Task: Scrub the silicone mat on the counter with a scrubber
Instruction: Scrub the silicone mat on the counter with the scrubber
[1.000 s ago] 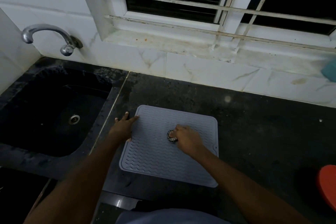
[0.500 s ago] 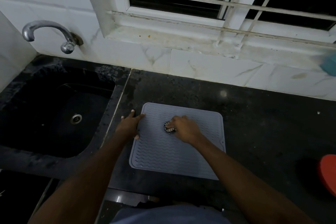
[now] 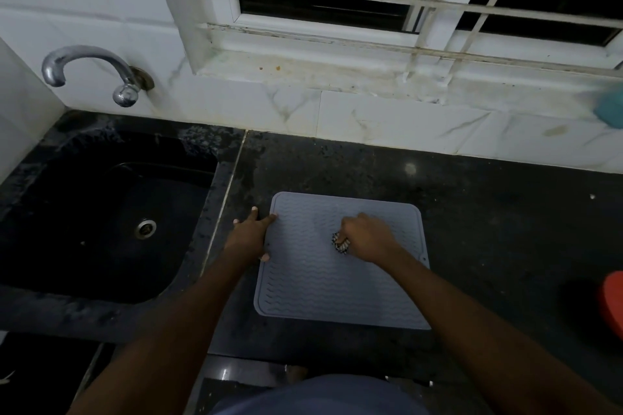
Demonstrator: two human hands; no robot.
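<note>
A grey silicone mat (image 3: pixel 323 286) with a wavy ribbed surface lies flat on the black stone counter (image 3: pixel 488 212). My right hand (image 3: pixel 367 239) grips a small dark-and-white scrubber (image 3: pixel 340 242) and holds it down on the upper middle of the mat. Most of the scrubber is hidden under my fingers. My left hand (image 3: pixel 249 236) rests at the mat's upper left edge with straight, spread fingers, the forefinger and thumb touching the mat and the other fingers on the counter.
A black sink (image 3: pixel 101 219) with a metal drain sits left of the mat, under a chrome tap (image 3: pixel 91 67). A red object (image 3: pixel 612 300) is at the right edge. A teal object (image 3: pixel 612 104) sits by the tiled wall under the barred window.
My right hand has slid the scrubber to the right across the mat. My left hand stays at the mat's left edge. The camera has shifted, so the mat appears further right.
</note>
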